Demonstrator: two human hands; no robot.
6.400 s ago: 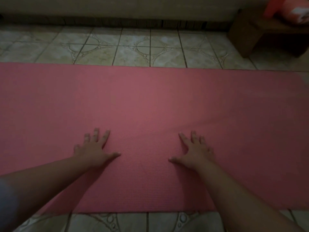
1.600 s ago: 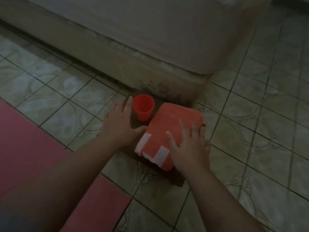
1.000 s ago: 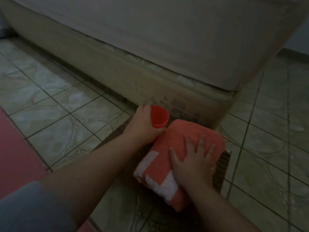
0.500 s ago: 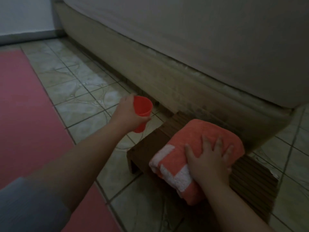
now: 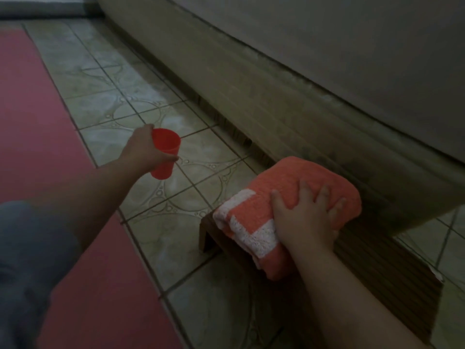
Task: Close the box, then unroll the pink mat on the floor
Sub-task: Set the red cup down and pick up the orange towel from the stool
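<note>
The pink mat [image 5: 37,137] lies flat along the left side of the tiled floor. My left hand [image 5: 143,152] grips a red plastic cup [image 5: 164,153] and holds it in the air above the tiles, between the mat and the stool. My right hand [image 5: 305,220] presses down with spread fingers on a folded orange towel with white bands [image 5: 292,187]. The towel rests on a low dark wooden stool [image 5: 382,263]. No box is in view.
A large bed or sofa base [image 5: 289,96] runs diagonally across the top right, close behind the stool. Patterned floor tiles [image 5: 130,109] fill the strip between the base and the mat. A grey sleeve [image 5: 27,260] shows at the lower left.
My left hand took the red cup off the stool and carried it left, out over the tiles. My right hand stayed on the towel. The view swung left, so more mat shows.
</note>
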